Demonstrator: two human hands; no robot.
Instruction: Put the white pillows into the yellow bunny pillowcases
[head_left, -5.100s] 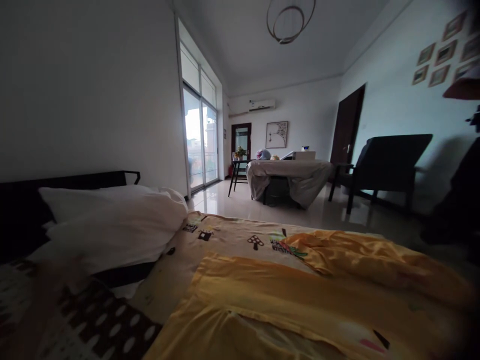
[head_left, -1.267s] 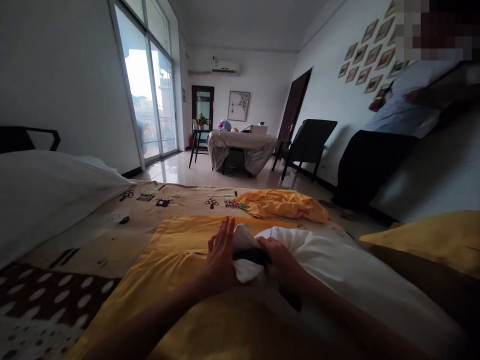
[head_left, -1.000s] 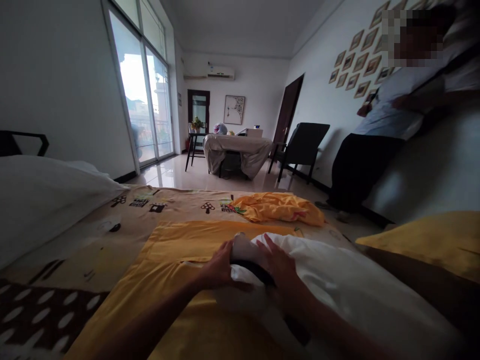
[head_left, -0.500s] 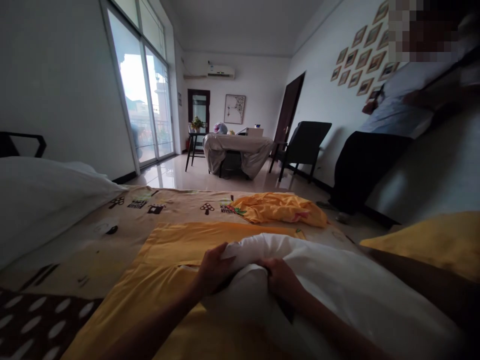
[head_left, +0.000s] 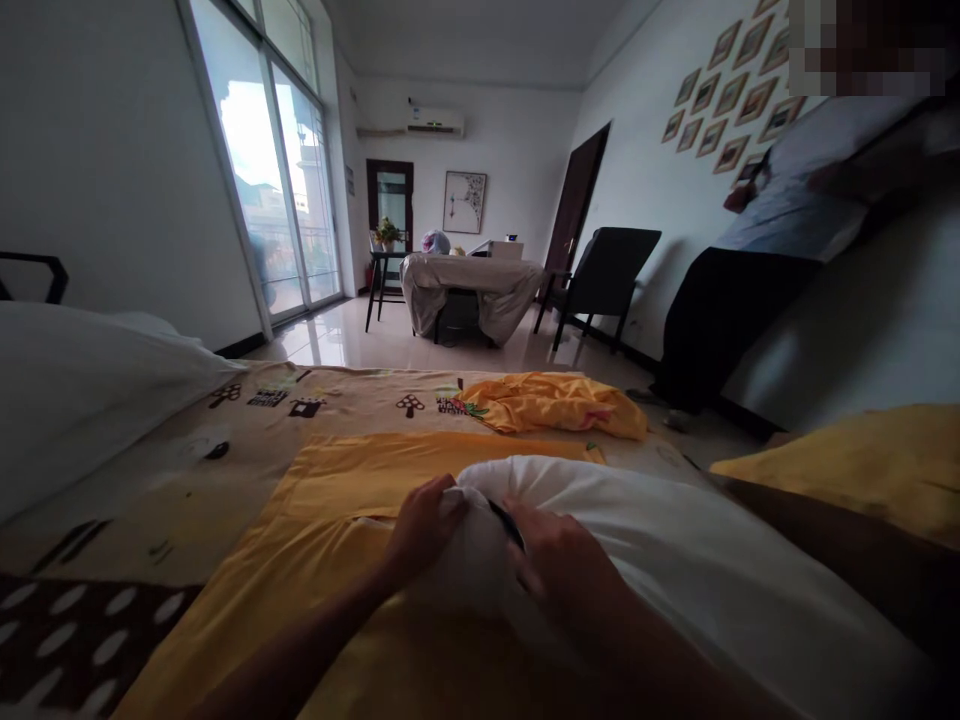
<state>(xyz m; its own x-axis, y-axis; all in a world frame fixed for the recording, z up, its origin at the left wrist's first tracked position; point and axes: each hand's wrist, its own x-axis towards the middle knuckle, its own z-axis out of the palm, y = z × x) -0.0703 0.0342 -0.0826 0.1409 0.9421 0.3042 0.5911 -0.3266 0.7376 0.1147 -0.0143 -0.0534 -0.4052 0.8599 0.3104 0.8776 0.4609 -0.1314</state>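
A puffy white pillow or cushion insert [head_left: 675, 540] lies over the yellow cloth [head_left: 300, 560] in front of me. My left hand [head_left: 426, 525] pinches a fold at its left end. Just to the right, my right hand [head_left: 559, 560] rests on the same white fabric with its fingers curled; a dark narrow gap or object shows beside its fingers, too unclear to name. Whether this hand grips the fabric is hard to see.
A crumpled orange cloth [head_left: 555, 403] lies on the patterned bed sheet [head_left: 360, 400]. White bedding [head_left: 97, 380] is at left, a yellow pillow [head_left: 855, 465] at right. Beyond are a covered table [head_left: 472, 270], a black chair [head_left: 611, 275] and a standing person [head_left: 780, 220].
My right hand has shifted slightly down and turned, its back now facing up. My left hand has moved slightly left, with a smaller fold in its fingers. The view has tilted slightly.
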